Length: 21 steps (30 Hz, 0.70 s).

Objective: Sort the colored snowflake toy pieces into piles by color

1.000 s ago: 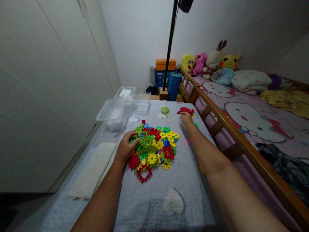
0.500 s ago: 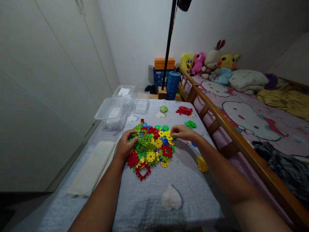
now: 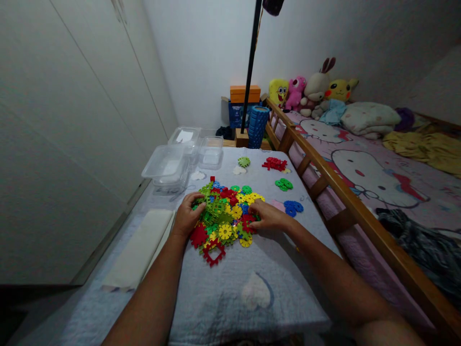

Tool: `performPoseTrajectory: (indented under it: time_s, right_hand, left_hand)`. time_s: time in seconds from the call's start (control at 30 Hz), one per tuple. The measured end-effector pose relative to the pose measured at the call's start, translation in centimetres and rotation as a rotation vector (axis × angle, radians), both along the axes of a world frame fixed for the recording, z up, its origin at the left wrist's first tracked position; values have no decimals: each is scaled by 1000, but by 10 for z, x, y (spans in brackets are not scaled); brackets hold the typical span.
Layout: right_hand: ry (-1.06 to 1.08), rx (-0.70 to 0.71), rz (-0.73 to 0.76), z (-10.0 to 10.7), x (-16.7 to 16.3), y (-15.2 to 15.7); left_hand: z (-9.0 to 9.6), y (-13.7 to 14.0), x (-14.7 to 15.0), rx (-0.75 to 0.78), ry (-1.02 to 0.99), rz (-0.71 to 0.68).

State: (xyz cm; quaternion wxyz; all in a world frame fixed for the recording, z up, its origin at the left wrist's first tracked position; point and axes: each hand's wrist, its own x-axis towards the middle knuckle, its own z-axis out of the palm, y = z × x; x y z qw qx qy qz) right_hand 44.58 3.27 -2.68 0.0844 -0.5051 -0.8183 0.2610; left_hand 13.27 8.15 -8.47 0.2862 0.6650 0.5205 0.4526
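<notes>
A heap of plastic interlocking pieces (image 3: 225,231) in green, yellow, red and blue lies on the cloth-covered table. My left hand (image 3: 188,215) rests against the heap's left side, thumb and fingers apart beside green square lattice pieces (image 3: 215,211). At the right side, my right hand (image 3: 269,216) reaches over the edge of the heap. Its thumb and fingers are parted around a red square piece (image 3: 248,223), and I see nothing held. A red square frame (image 3: 213,253) lies at the heap's near edge.
Small groups sit apart: red pieces (image 3: 274,164), green discs (image 3: 284,184), blue discs (image 3: 293,207) and a light-green piece (image 3: 244,162). Clear plastic containers (image 3: 166,166) stand back left, a folded cloth (image 3: 140,250) lies left. A wooden bed rail (image 3: 324,178) borders the right side.
My right hand has moved left and nearer, from the heap's yellow pieces to the red square piece, its fingers opening. The blue discs now show uncovered. My left hand stays in place.
</notes>
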Motion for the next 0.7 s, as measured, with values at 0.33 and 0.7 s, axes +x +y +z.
performPoseTrajectory:
  time_s: [0.33,0.7]
  right_hand:
    - [138,-90,-66,-8,1,0]
    - [763,-461,-312,1,20,19]
  left_hand:
    - [-3,1,-1,7,12,-2]
    - [-1,0,-1,4,-1,2]
